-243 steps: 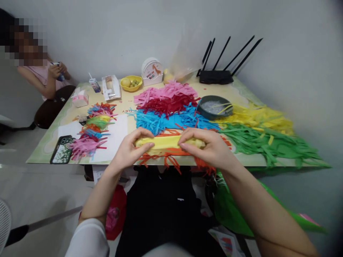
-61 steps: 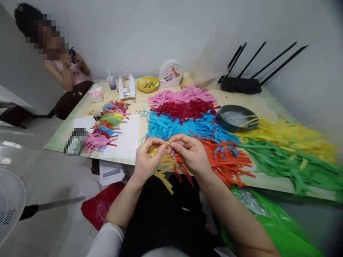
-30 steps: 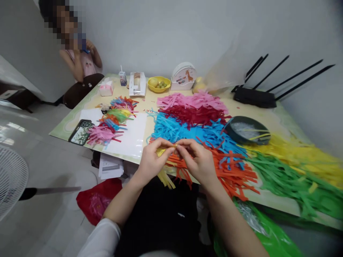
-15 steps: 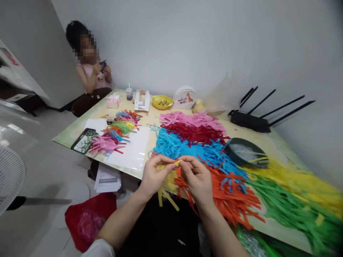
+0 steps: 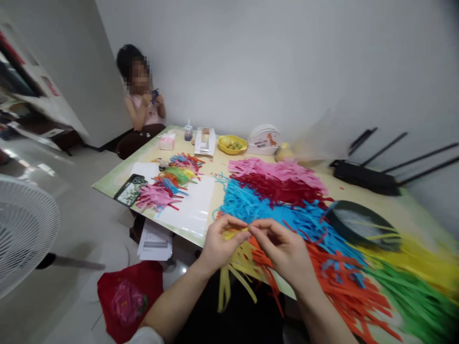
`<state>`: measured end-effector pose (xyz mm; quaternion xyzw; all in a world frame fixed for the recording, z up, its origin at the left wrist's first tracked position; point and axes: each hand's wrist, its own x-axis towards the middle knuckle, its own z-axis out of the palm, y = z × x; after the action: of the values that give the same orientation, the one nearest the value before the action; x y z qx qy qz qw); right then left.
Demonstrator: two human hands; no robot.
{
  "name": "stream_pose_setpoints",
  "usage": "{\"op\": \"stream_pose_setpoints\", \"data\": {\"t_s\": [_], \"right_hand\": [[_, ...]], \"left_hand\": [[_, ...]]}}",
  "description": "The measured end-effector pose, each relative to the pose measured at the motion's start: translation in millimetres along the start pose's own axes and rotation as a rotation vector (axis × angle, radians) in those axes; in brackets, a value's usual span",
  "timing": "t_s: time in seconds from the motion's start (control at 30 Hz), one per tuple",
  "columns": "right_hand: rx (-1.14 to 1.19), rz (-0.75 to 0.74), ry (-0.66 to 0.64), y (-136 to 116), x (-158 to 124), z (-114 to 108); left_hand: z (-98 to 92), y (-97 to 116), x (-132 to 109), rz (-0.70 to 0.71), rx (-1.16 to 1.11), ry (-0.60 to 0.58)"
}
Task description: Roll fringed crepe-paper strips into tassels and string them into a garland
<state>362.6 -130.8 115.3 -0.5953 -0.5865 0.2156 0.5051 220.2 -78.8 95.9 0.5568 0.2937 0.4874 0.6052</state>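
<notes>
Between my two hands is a yellow paper tassel (image 5: 239, 267), its strips hanging down past the table edge. My left hand (image 5: 223, 244) is closed round its top end. The thumb and finger of my right hand (image 5: 278, 246) pinch at the tip, meeting the left fingertips; what exactly they grip is too small to see. Under and beyond my hands lie fringed paper strips: blue (image 5: 261, 203), orange (image 5: 344, 282), dark red (image 5: 276, 186) and pink (image 5: 279, 172). To the left, a row of multicoloured tassels (image 5: 161, 193) rests on a white sheet (image 5: 193, 210).
A phone (image 5: 129, 190) lies by the left table edge. At right are a dark bowl (image 5: 337, 212), green strips (image 5: 412, 291), yellow strips (image 5: 426, 258) and a black router (image 5: 366, 177). A yellow fruit dish (image 5: 225, 149) stands by the wall. Another person (image 5: 145, 105) sits at the far left; a fan (image 5: 25, 229) is nearer.
The view has shifted, so the table sits further right and lower. My hands stay together at the yellow tassel's top, and more of its strips hang in sight.
</notes>
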Motion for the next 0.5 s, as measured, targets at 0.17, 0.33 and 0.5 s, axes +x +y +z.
{"op": "stream_pose_setpoints", "data": {"t_s": [0.17, 0.33, 0.5], "right_hand": [[-0.118, -0.126, 0.061, 1, 1, 9], [-0.098, -0.109, 0.121, -6, 4, 28], [-0.002, 0.011, 0.05, -4, 5, 55]], "left_hand": [[-6.5, -13, -1, -0.11, -0.283, 0.049], [-17.1, -16, -6, -0.172, -0.485, 0.141], [-39.3, -30, -23, -0.263, -0.403, 0.142]]}}
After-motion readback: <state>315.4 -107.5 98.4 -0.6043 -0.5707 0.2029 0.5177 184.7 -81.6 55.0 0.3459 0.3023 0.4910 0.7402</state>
